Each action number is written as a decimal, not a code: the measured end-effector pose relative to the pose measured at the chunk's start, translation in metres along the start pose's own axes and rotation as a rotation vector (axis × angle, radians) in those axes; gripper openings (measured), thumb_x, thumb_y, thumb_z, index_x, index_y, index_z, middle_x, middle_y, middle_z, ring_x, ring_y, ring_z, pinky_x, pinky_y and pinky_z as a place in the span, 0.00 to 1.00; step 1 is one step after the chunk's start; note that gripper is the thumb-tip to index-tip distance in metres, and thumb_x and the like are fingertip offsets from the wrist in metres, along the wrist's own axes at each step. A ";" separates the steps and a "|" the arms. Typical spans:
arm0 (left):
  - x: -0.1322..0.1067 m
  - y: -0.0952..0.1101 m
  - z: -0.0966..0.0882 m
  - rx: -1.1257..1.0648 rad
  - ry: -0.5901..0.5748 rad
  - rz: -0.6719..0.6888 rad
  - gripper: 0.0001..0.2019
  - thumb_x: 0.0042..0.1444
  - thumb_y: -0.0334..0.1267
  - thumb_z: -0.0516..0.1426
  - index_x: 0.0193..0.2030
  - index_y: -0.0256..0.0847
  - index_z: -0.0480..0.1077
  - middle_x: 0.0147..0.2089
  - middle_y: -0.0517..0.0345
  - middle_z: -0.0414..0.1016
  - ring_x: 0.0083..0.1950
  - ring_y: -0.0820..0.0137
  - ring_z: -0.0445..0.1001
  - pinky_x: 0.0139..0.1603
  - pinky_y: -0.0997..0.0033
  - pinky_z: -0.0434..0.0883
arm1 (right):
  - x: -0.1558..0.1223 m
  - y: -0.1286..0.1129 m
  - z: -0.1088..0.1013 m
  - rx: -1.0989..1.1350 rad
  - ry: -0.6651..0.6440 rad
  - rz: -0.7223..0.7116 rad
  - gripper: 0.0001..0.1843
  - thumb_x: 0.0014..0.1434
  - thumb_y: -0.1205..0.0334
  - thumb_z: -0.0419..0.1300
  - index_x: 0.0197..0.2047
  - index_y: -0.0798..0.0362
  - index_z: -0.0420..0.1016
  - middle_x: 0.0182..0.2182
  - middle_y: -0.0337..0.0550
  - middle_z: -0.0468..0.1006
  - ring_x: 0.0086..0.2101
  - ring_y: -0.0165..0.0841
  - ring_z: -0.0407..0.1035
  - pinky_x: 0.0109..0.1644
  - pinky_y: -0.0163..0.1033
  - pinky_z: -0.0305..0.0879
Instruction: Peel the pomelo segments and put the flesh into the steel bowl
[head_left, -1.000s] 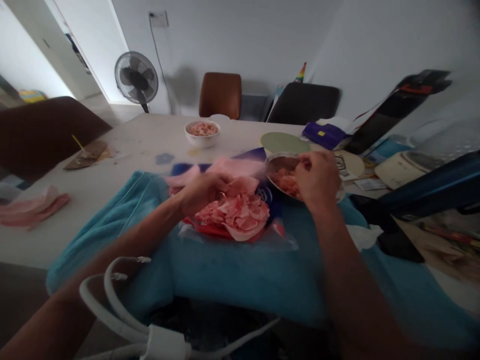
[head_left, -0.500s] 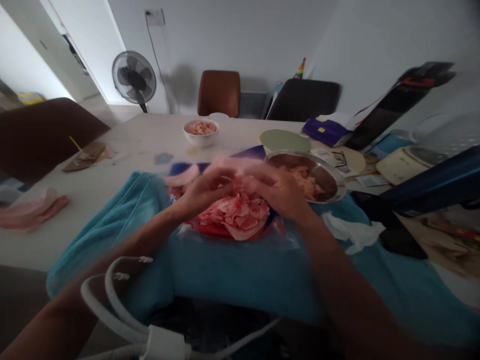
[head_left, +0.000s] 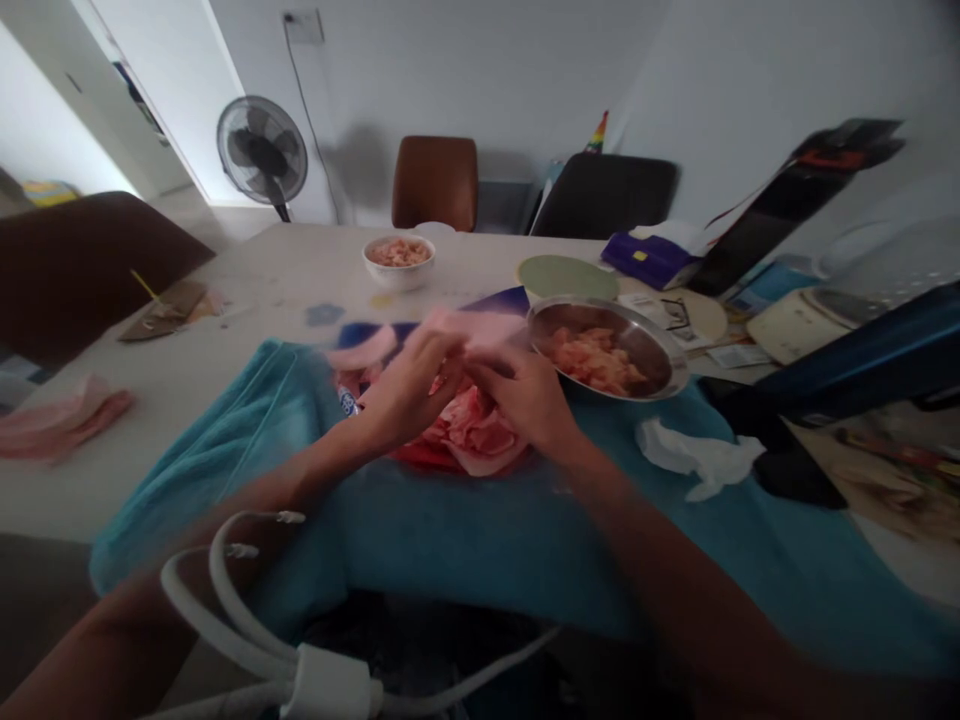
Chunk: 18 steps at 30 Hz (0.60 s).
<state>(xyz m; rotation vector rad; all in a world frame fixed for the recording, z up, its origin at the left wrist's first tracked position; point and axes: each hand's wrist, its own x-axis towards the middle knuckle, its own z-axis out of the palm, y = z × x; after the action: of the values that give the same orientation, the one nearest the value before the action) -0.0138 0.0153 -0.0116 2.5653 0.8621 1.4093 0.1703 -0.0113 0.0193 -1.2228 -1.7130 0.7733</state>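
A ruffled pile of thin pink and red slices [head_left: 480, 428], looking like raw meat, lies on the teal cloth [head_left: 480, 540] in front of me. My left hand [head_left: 420, 392] reaches over the pile's left side, fingers bent and pinched together near its top. Close beside it, my right hand [head_left: 531, 395] has thumb and fingers drawn together at the pile's upper right. What lies between the fingertips is partly hidden and blurred. Behind the hands lies a pale pink sheet [head_left: 476, 325]. A steel bowl [head_left: 667, 350] holding pink pieces [head_left: 596, 360] stands to the right.
Farther back on the table is a white bowl [head_left: 399, 277] of pink pieces. A green lid [head_left: 568, 278] and a purple tissue pack [head_left: 649, 262] are at back right. A crumpled white tissue [head_left: 701, 458] rests on the cloth. White cables [head_left: 247, 640] hang near my left forearm.
My right hand has moved left and slightly down, closer to the left hand. My left hand now covers more of the pile's left side. The view has shifted slightly.
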 end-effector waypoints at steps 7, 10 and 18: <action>-0.003 0.005 0.006 0.009 0.002 0.077 0.14 0.68 0.29 0.54 0.59 0.40 0.68 0.53 0.48 0.76 0.54 0.66 0.77 0.50 0.66 0.80 | -0.004 0.006 0.014 -0.254 0.170 -0.152 0.07 0.61 0.66 0.59 0.33 0.51 0.79 0.34 0.46 0.84 0.35 0.37 0.76 0.42 0.42 0.69; 0.000 0.010 0.008 -0.189 0.071 -0.139 0.11 0.68 0.35 0.56 0.55 0.38 0.70 0.53 0.48 0.75 0.48 0.69 0.78 0.45 0.70 0.80 | -0.004 0.006 0.013 -0.270 0.220 -0.215 0.07 0.61 0.64 0.59 0.32 0.51 0.77 0.31 0.44 0.82 0.32 0.35 0.74 0.40 0.41 0.69; 0.015 0.026 -0.009 -0.974 -0.037 -0.728 0.13 0.57 0.43 0.68 0.41 0.36 0.76 0.38 0.56 0.79 0.40 0.72 0.79 0.45 0.69 0.81 | -0.006 -0.004 0.007 -0.081 0.277 -0.222 0.06 0.54 0.64 0.56 0.26 0.49 0.69 0.23 0.36 0.74 0.26 0.31 0.68 0.34 0.38 0.67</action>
<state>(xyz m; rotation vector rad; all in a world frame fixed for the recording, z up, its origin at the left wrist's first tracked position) -0.0034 -0.0002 0.0138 1.3539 0.7168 1.1144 0.1629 -0.0179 0.0177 -1.1121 -1.6273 0.3857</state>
